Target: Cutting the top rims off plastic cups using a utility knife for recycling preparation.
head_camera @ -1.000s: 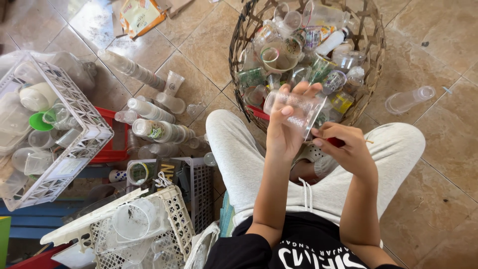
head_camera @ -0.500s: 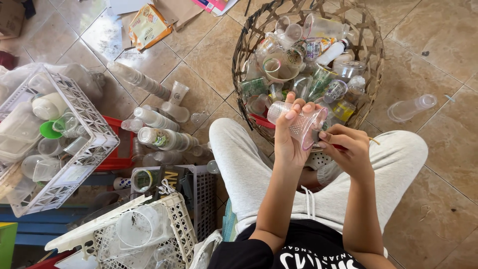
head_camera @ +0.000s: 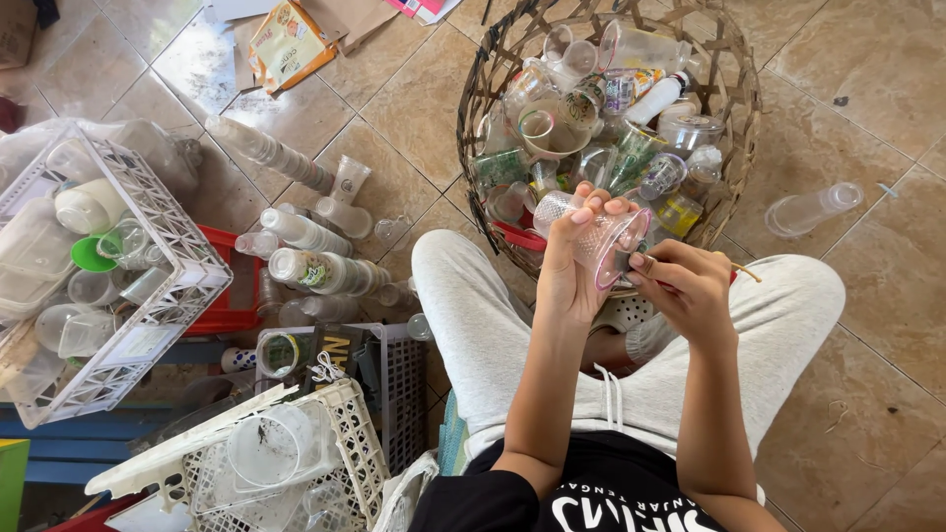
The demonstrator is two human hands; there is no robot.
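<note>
Lowered and tipped since a second ago, the clear plastic cup (head_camera: 601,236) now lies on its side in front of the person's lap, mouth pointing right; before, it stood higher and more upright against the basket. Left hand (head_camera: 570,266) wraps the cup's body, fingers (head_camera: 591,209) curled over the top, a firm hold. Right hand (head_camera: 688,284) has come in to the pink-tinged rim, fingertips pinched narrow at the edge, touching it; a thin stick pokes out past that hand, and whether it is gripped cannot be told. Judged from this, the work is now at the cup's rim, something being picked or peeled off. Woven basket (head_camera: 737,108) full of mixed cups sits just beyond the knees. White crate (head_camera: 187,258) with sorted cups stands to the left, stacked cups (head_camera: 320,268) beside it on the tile floor (head_camera: 867,394).
</note>
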